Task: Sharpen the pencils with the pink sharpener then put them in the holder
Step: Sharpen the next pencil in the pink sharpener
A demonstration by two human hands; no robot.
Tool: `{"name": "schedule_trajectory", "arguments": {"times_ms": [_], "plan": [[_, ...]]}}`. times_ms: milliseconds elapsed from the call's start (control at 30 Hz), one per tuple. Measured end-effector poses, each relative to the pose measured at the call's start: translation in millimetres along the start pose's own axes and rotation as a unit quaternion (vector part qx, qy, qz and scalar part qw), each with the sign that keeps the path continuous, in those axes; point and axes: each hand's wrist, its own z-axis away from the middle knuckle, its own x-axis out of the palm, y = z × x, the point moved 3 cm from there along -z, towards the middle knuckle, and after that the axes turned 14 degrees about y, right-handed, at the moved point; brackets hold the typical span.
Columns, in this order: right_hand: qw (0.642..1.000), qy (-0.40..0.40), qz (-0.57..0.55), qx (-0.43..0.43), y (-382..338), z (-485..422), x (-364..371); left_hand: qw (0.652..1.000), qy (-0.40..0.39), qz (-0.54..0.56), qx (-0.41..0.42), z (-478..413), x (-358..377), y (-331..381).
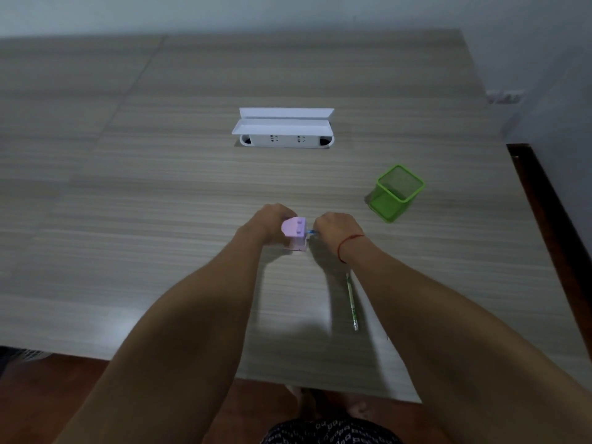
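A wood-grain table (pixel 160 187) fills most of the view, and a white wall is seen behind it. Set into the table's far middle is a white socket box (pixel 283 131) with its lid raised, two outlets showing on its face. To the right, well apart from the hands, a green mesh holder (pixel 397 193) is stood upright on the table, and nothing can be made out inside it. Two bare forearms are stretched forward from the near edge. The left hand (pixel 270 224) is closed around the left side of the pink sharpener (pixel 296 233), which is rested on the table near its middle. The right hand (pixel 336 230) is curled shut just beside the sharpener's right side, and a red string is worn at its wrist. A short blue length of pencil (pixel 312 232) is seen between the right hand's fingers and the sharpener; how much of it is inside cannot be told. A second, green-patterned pencil (pixel 352 302) is laid flat on the table near the right forearm, partly hidden by it at its far end.
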Motion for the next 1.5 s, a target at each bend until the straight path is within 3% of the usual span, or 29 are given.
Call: {"name": "schedule_trajectory", "arguments": {"times_ms": [267,400,533,700,867,1200,1400,1500], "plan": [[1.000,0.002,-0.002,0.002,-4.3,-10.8,-2.1,0.999,0.029,0.035,-0.022,-0.9,2.9,-5.1],[0.999,-0.012,-0.020,0.042,-2.5,-8.1,-0.3,0.995,-0.020,0.059,-0.082,6.3,1.8,-11.3],[0.999,0.000,-0.049,0.002,-10.2,2.0,11.0,0.992,-0.031,0.011,-0.118,13.7,6.0,-26.0],[0.998,0.011,-0.061,-0.032,-23.2,7.2,17.7,0.991,0.024,0.022,-0.133,19.8,16.5,-32.6],[0.999,-0.004,-0.026,-0.043,-31.0,10.5,27.5,0.991,0.032,0.025,-0.129,20.1,19.5,-35.8],[0.997,-0.039,-0.071,-0.021,-36.9,5.8,24.9,0.996,0.012,-0.011,-0.091,1.1,16.9,-43.5],[0.999,-0.024,-0.038,-0.015,-42.5,4.2,19.8,0.996,0.060,-0.049,-0.046,-17.4,-13.9,-34.3],[0.999,-0.021,-0.019,-0.019,-43.2,6.1,16.5,0.997,0.007,-0.057,-0.042,-23.9,-37.1,-26.2]]}}
